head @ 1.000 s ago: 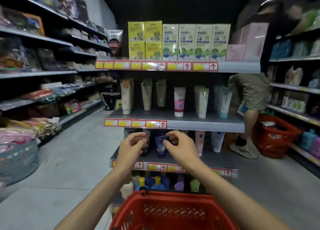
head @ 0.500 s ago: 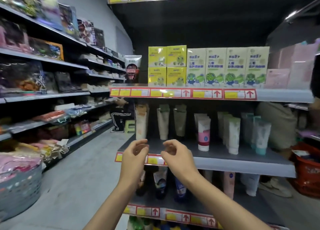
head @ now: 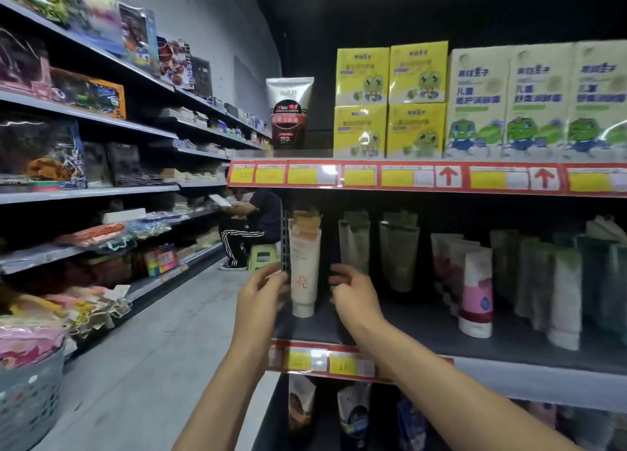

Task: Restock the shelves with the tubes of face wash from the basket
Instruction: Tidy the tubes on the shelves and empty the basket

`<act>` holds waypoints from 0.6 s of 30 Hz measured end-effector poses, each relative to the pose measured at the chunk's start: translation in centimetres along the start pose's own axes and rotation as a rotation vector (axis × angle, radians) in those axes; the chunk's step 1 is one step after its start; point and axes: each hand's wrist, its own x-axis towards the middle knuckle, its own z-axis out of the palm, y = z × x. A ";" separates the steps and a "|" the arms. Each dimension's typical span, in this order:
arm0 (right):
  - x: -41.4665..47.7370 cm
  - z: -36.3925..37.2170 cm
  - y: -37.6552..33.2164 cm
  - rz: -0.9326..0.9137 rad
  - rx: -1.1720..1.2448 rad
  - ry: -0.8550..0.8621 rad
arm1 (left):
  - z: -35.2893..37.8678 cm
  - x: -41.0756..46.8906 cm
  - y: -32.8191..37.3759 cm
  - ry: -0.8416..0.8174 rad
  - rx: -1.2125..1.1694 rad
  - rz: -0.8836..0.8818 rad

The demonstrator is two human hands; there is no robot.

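Two hands are up at the centre of my feed, one on each side of a cream tube (head: 304,274) with an orange top. It stands upright on its cap at the left end of the middle shelf (head: 424,332). The left hand (head: 261,294) has loosely curled fingers right at the tube's left edge, but I cannot tell whether they touch it. The right hand (head: 354,293) is also loosely curled, just beside the tube and apart from it. Neither hand holds anything. To the right of centre, green-topped tubes (head: 354,247) stand further back, and a pink-and-white tube (head: 475,301) stands near the shelf's front edge.

I judge this to be the tidying part of a placement, with the tube on the shelf and the hands either steadying it or about to let it be. The basket is out of view, below the frame I would guess. The next move calls for lowering both hands to it without brushing the tube, which looks tall and tippy, then picking out another tube and standing it in the gap beside this one.
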 end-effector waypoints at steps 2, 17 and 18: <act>1.1 1.3 0.5 0.034 0.033 0.011 | 0.1 1.5 -0.5 0.023 -0.035 -0.047; 4.7 4.4 2.1 0.125 0.173 -0.101 | 2.2 7.6 -2.8 0.065 -0.234 -0.266; 4.7 4.4 2.2 0.127 0.170 -0.104 | 2.3 7.7 -2.9 0.049 -0.203 -0.264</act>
